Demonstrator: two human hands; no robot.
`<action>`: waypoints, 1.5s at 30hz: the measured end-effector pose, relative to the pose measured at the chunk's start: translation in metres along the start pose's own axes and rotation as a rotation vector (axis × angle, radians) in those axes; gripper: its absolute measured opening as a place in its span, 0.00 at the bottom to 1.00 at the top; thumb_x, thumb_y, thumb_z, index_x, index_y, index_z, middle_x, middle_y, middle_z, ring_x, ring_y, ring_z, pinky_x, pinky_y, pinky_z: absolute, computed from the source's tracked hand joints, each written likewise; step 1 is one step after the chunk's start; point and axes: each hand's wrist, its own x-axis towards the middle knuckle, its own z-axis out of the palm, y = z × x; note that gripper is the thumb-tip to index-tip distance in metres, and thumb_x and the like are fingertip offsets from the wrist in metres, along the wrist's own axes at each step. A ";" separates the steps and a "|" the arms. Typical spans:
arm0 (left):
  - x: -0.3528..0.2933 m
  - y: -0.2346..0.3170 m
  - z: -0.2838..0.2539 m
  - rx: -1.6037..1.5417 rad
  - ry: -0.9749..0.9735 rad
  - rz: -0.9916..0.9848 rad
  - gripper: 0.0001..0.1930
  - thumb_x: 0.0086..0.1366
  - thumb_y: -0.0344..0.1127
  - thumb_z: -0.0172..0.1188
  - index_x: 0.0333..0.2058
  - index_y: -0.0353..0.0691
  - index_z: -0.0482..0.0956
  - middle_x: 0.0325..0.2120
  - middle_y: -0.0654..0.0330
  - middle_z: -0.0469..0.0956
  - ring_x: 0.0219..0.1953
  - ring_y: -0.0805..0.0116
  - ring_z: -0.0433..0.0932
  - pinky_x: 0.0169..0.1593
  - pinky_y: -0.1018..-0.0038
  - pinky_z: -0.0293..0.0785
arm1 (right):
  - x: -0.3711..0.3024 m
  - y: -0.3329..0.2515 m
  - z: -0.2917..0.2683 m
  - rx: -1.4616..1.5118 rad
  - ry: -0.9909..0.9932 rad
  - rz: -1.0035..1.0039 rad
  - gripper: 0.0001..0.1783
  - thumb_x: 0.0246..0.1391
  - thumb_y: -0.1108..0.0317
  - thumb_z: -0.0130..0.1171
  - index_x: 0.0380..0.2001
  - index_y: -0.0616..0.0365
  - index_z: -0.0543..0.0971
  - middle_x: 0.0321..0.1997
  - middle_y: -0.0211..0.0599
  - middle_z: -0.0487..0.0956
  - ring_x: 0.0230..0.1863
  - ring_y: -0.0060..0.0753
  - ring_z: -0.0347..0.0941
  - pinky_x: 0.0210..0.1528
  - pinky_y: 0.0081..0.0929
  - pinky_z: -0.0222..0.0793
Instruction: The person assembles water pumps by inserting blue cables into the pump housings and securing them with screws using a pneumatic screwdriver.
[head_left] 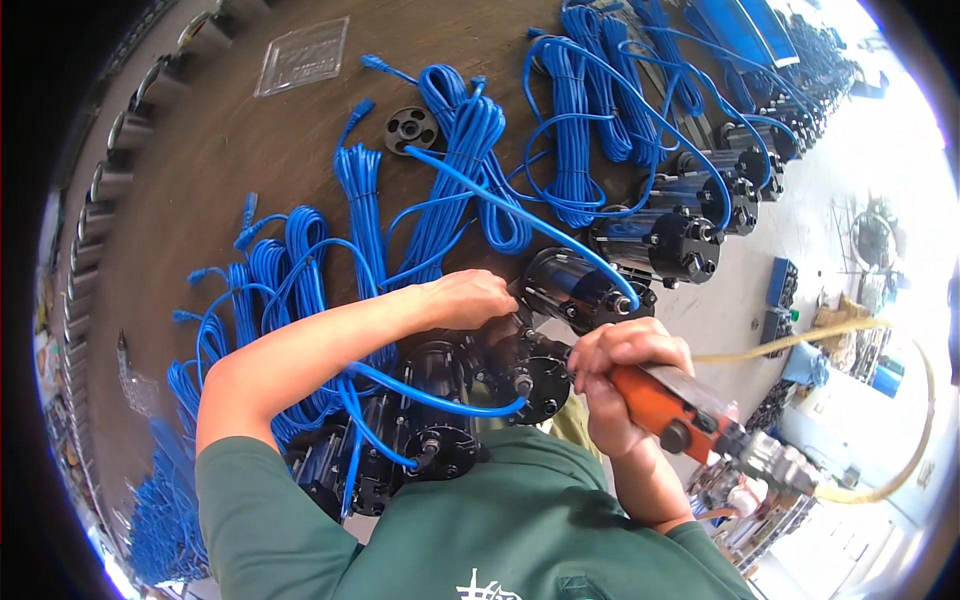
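Orange power tool (655, 398) in the right hand (622, 368), its nose turned left toward a black cylinder (507, 352) lying between the hands.

The cylinder's long axis slants from beside the left hand (468, 300), at upper left, down to a round end plate (550, 392) near the wearer's green shirt (480, 510); the right hand is nearer that plate, the left nearer the far end. The right hand is wrapped firmly round the tool; the left's fingers curl by the cylinder's far end, though I cannot tell whether they grip it, nor whether the tool's nose touches the plate. A blue cable (440, 399) meets the plate from the left.
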 end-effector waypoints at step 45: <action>0.006 -0.011 -0.004 0.030 0.073 0.130 0.03 0.48 0.28 0.65 0.24 0.39 0.85 0.23 0.49 0.82 0.30 0.47 0.82 0.33 0.56 0.76 | -0.008 0.014 0.020 0.075 0.015 -0.094 0.16 0.51 0.79 0.60 0.43 0.62 0.70 0.34 0.46 0.75 0.25 0.31 0.73 0.29 0.29 0.77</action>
